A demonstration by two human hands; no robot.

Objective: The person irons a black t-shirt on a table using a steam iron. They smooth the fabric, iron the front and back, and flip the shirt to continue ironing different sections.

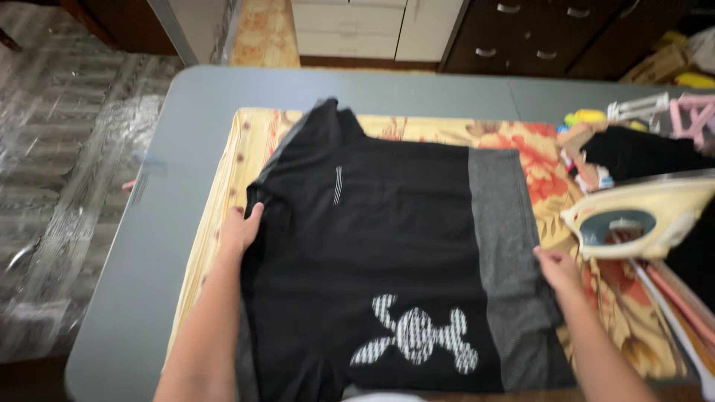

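Observation:
A black T-shirt (372,246) with a white patterned figure near its lower part and a grey band (506,246) along its right side lies flat on a yellow floral cloth (223,171) spread on a grey table (149,246). My left hand (240,231) grips the shirt's left edge. My right hand (557,268) holds the grey band's right edge. One sleeve points toward the far side of the table.
A cream and blue clothes iron (640,216) rests at the right, with its cord running toward me. Behind it lie a dark garment (640,152), pink and white hangers (685,112) and yellow items. Drawers and cabinets stand beyond the table; patterned floor lies left.

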